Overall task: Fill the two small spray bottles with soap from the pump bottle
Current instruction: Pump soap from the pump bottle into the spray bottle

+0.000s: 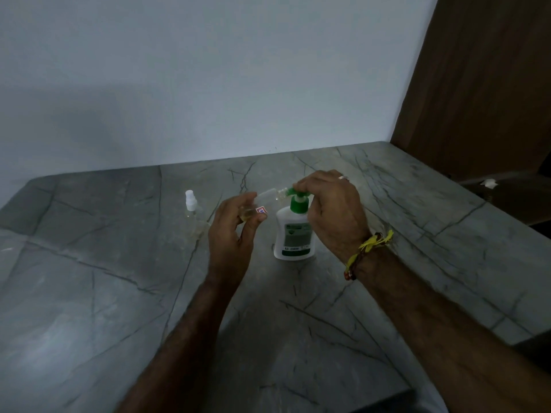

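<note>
A white pump bottle (293,235) with a green pump head stands upright on the grey marble table (119,293). My right hand (334,210) lies on top of the green pump head, fingers curled over it. My left hand (231,234) holds a small clear spray bottle (262,201), tilted, its open mouth right at the pump's nozzle. A little yellowish liquid shows in it. A second small clear spray bottle (192,213) with a white spray cap stands upright to the left, apart from both hands.
A pale wall runs along the table's far edge. A brown wooden panel (477,84) rises at the right. Past the table's right edge sits a dark surface with a small white scrap (489,183).
</note>
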